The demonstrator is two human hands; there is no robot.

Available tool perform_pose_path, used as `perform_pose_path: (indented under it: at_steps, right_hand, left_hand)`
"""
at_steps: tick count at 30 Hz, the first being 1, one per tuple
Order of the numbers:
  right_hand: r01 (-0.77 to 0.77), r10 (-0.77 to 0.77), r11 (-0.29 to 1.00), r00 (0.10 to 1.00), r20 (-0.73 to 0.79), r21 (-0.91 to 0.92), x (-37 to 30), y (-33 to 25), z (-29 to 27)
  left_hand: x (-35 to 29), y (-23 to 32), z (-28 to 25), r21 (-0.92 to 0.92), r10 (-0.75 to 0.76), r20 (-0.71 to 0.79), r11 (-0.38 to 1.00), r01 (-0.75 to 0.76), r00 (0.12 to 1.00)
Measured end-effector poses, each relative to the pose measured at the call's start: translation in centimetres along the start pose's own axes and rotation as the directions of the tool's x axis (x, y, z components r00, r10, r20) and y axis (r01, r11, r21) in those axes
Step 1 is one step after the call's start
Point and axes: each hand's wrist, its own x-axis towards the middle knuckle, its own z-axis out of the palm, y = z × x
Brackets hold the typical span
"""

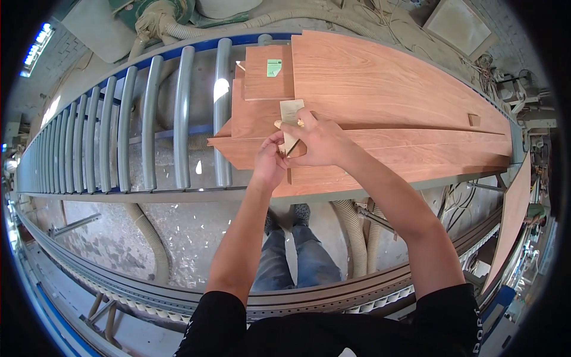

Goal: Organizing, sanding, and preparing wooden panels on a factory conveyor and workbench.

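A pale cream paper strip (291, 110) is in my right hand (323, 140), whose fingers curl round it above the wood panels. My left hand (271, 163) is closed in a pinch close by the strip's lower end. What its fingertips hold is hidden. A thin dark edge shows between the two hands. Beneath them lie reddish-brown wood-grain panels (380, 77) of differing sizes, some overlapping. Beyond my hands, a smaller panel (257, 80) bears a green label (273, 68).
The panels rest on a conveyor with grey rollers (183, 119) and a blue frame, stretching left. A small wood block (474, 120) lies on the right panel. Ribbed hoses (351, 238) run below. A metal rail (273, 300) crosses nearest me.
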Motion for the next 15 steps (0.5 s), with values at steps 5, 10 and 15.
perform_pose_path:
  at_steps: [5, 10, 15]
  right_hand:
    - [-0.091, 0.105, 0.976, 0.993, -0.062, 0.199, 0.5, 0.2, -0.3]
    - [-0.414, 0.459, 0.853, 0.885, -0.078, 0.318, 2.8, -2.2, -0.9]
    - [-0.404, 0.484, 0.832, 0.863, -0.142, 0.381, 3.2, -2.6, -1.3]
  left_hand:
    - [-0.7, 0.9, 2.1, 0.061, -0.008, -0.022, 0.998, 0.009, 1.000]
    - [-0.3, 0.4, 1.3, -0.046, 0.034, 0.005, 0.998, -0.034, 0.999]
    - [0.3, -0.7, 2.3, -0.187, -0.045, -0.153, 0.982, 0.016, 0.987]
